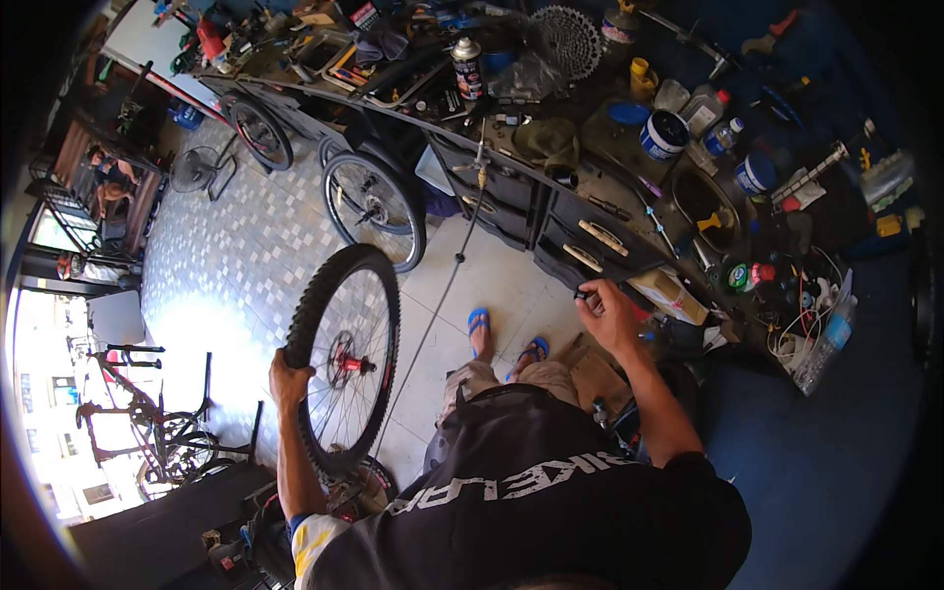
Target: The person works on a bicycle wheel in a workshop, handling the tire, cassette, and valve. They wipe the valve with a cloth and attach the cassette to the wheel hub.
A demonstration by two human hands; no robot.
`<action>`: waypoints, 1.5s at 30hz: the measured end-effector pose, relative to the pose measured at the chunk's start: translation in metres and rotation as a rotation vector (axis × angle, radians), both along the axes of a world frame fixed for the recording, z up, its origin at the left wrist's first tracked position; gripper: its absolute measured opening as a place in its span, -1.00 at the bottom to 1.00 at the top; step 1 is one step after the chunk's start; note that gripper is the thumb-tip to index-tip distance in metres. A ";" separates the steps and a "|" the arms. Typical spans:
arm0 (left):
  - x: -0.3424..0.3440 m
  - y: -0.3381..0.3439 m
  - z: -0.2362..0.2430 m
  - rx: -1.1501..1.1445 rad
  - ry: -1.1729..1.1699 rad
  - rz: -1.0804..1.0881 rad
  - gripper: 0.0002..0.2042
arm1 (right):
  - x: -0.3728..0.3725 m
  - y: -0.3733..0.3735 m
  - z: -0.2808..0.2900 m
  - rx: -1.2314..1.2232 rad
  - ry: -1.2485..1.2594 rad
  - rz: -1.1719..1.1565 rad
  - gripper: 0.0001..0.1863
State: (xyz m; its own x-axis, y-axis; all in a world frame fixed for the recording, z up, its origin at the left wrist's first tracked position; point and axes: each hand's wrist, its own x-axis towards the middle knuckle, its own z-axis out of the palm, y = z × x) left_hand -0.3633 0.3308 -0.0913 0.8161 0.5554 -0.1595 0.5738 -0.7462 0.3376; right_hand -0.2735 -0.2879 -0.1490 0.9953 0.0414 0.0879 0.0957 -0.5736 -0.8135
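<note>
My left hand (pixel 288 382) grips the knobby black tyre of a bicycle wheel (pixel 350 365), which hangs upright at my left side. The wheel has a red hub with a disc brake rotor, and thin spokes. Out to the right, my right hand (pixel 612 317) is bent up with its fingers pinched around a small black piece (pixel 581 294), too small to name. That hand is in front of the drawers of the workbench (pixel 511 211). A thin cable or rod (pixel 433 320) runs slanting between the wheel and the bench.
Bottles, tubs, a spray can (pixel 467 67), a large cassette (pixel 565 42) and tools crowd the bench. Another bicycle wheel (pixel 374 211) leans against it. Bicycles (pixel 157 423) stand at the left, and a fan (pixel 197 169) on the tiled floor. A person (pixel 113 182) sits far back.
</note>
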 end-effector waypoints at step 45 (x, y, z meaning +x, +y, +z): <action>-0.021 0.018 0.230 -0.641 -1.024 -0.140 -0.55 | 0.034 0.289 0.111 0.386 -0.436 0.048 -0.71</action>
State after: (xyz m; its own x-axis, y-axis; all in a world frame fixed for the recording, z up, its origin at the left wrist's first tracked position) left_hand -0.3839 0.3487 0.1386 0.7721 0.5091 0.3804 -0.2464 -0.3119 0.9176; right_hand -0.2398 0.0008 -0.0380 0.8617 -0.0312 0.5065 0.4869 -0.2300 -0.8426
